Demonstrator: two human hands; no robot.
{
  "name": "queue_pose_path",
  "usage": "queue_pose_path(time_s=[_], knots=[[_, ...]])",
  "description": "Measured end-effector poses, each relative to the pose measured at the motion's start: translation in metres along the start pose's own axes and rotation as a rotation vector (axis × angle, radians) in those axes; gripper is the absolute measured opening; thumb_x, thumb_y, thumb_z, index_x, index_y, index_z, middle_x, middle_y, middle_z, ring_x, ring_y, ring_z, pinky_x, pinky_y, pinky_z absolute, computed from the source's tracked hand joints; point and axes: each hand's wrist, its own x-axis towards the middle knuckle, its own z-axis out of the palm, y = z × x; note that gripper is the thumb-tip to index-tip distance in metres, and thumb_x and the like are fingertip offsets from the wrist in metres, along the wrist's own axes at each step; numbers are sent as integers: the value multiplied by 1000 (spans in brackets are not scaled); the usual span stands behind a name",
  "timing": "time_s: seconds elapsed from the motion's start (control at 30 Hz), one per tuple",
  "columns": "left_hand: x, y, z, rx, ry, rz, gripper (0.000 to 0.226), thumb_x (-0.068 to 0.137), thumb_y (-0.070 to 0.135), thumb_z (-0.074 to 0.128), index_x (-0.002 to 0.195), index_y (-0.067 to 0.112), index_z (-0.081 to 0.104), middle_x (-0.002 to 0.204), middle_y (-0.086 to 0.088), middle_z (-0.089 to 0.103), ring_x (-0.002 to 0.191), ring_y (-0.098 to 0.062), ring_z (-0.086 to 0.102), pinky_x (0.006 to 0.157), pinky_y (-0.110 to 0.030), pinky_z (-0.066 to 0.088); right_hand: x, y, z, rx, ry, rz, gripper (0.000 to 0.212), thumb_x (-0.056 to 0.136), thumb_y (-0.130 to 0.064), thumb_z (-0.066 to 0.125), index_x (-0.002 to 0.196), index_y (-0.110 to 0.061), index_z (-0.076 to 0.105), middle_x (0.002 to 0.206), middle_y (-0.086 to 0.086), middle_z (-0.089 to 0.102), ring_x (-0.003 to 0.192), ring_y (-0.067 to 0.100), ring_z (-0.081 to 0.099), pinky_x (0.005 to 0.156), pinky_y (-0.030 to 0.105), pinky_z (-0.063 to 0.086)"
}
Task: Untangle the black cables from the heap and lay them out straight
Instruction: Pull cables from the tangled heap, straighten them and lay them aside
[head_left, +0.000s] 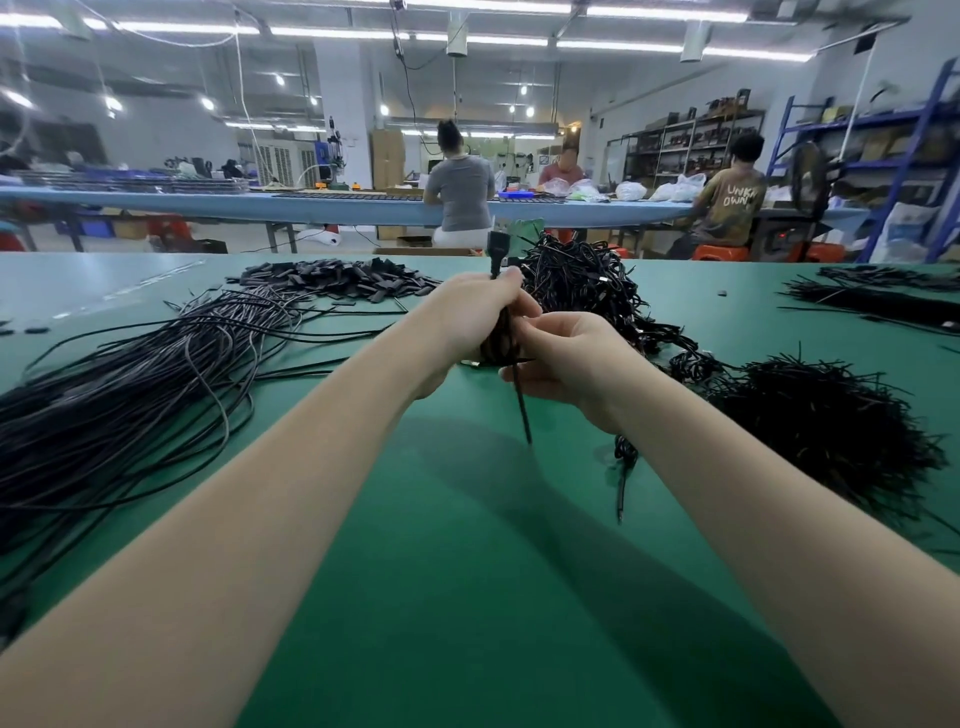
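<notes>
A green table (467, 597) fills the near scene. Beyond it a long blue bench (311, 203) crosses the room, with three people seated on its right half. Blue shelving (893, 156) stands far right. Strip lights (519, 40) line the ceiling; a white pillar (343, 104) rises behind the bench.

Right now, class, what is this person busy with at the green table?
A person is working on a bundle of black cable above the green table. The left hand grips the bundle, its plug end sticking up, while the right hand pinches at its side. A tangled heap lies just behind the hands, and long cables lie spread out to the left.
</notes>
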Motion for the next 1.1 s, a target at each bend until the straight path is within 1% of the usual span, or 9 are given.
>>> queue_pose_path(time_s=[0.1, 0.23, 0.43, 0.57, 0.67, 0.83, 0.93, 1.0, 1.1], knots=[[-1, -3, -1, -35, 8, -48, 48, 102, 37, 39, 68, 24, 69, 95, 4, 62, 90, -13, 48, 76, -35, 38, 0, 2, -3, 3, 5, 5, 14, 95, -23, 57, 85, -18, 65, 58, -9, 65, 61, 14, 64, 64, 27, 58], [1, -8, -1, -464, -53, -115, 44, 103, 29, 40, 75, 16, 71, 82, 1, 66, 81, -18, 56, 105, -44, 40, -3, 3, -2, 8, -112, 72, 23, 99, -35, 48, 93, -19, 63, 60, -10, 66, 62, 17, 70, 62, 28, 59], [0, -12, 3, -493, -5, -153, 33, 102, 26, 44, 79, 12, 63, 76, 1, 62, 73, -15, 56, 84, -31, 45, -12, 1, 5, -68, -324, 50, 28, 94, -43, 53, 100, -16, 57, 92, 1, 55, 61, 16, 65, 66, 32, 58], [1, -16, 5, -418, 60, -155, 35, 101, 28, 46, 75, 17, 66, 71, 4, 64, 75, -12, 58, 88, -31, 44, -13, 5, 20, -393, -185, -61, 24, 97, -38, 50, 106, -16, 47, 82, 6, 54, 55, 14, 56, 56, 37, 59], [4, -23, 9, -352, 71, -142, 38, 103, 30, 41, 75, 19, 65, 77, 5, 62, 74, -11, 54, 68, -24, 42, -7, 15, 26, -767, -29, -159, 39, 100, -41, 35, 120, -8, 41, 92, 11, 57, 75, 28, 58, 66, 46, 54], [7, -46, 13, 304, 18, 36, 47, 102, 42, 36, 69, 23, 64, 74, 6, 61, 76, -17, 55, 68, -28, 35, -4, 40, 18, -1003, 70, -60, 32, 101, -38, 24, 107, -15, 46, 110, 11, 61, 99, 35, 57, 86, 44, 45], [8, -70, 12, 828, 359, 244, 42, 98, 48, 42, 69, 22, 58, 68, 10, 55, 72, -19, 51, 71, -32, 32, -7, 52, 11, -990, 73, 14, 33, 102, -37, 25, 77, -18, 35, 86, 7, 53, 87, 33, 52, 77, 40, 42], [2, -85, 9, 994, 529, 450, 15, 96, 28, 48, 101, 27, 62, 98, 11, 63, 93, -15, 58, 85, -36, 28, -7, 56, 9, -1037, 46, -13, 32, 102, -36, 24, 78, -18, 33, 81, 4, 49, 83, 33, 51, 76, 41, 41], [-3, -102, 1, 1366, 351, 598, 68, 79, 3, 31, 143, 27, 41, 149, 5, 39, 136, -18, 39, 99, -37, 17, -6, 58, 12, -1157, -40, -63, 29, 102, -37, 22, 84, -18, 35, 89, 6, 54, 81, 31, 49, 79, 43, 40]])
